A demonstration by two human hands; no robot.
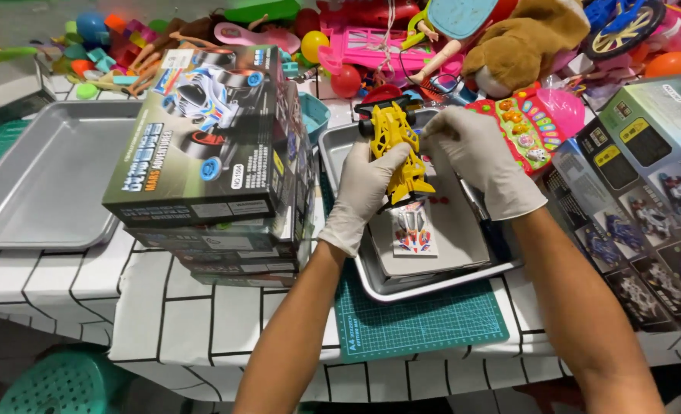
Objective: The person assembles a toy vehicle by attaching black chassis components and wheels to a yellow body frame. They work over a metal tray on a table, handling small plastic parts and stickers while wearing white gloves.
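I am watching both gloved hands holding a yellow toy race-car body [399, 149] in the air just above the small steel tray [340, 149], which I am taking as my landmark. The left hand [365, 188] is wrapping around the car's near half, fingers curled against its side; the right hand [475, 157] is pinching its far end between thumb and fingertips. Whether black wheels are already sitting on that far end, I cannot quite tell.

In the tray, directly under the car, a sticker sheet [415, 228] is lying on a grey booklet.

I am judging the main risk to be a slip: thin gloves on smooth plastic, and a twist at the far end could be springing the shell loose, dropping it onto the sticker sheet or over the tray's rim.

Room is tight. Left of the tray, a stack of model-car boxes [210, 146] is standing almost against it, crowding the left elbow. Right of it, more boxes [647, 207] are lying flat. Beyond it, a heap of toys [432, 46] is pressing close. Only the green cutting mat [425, 326] on the near side is giving free space.
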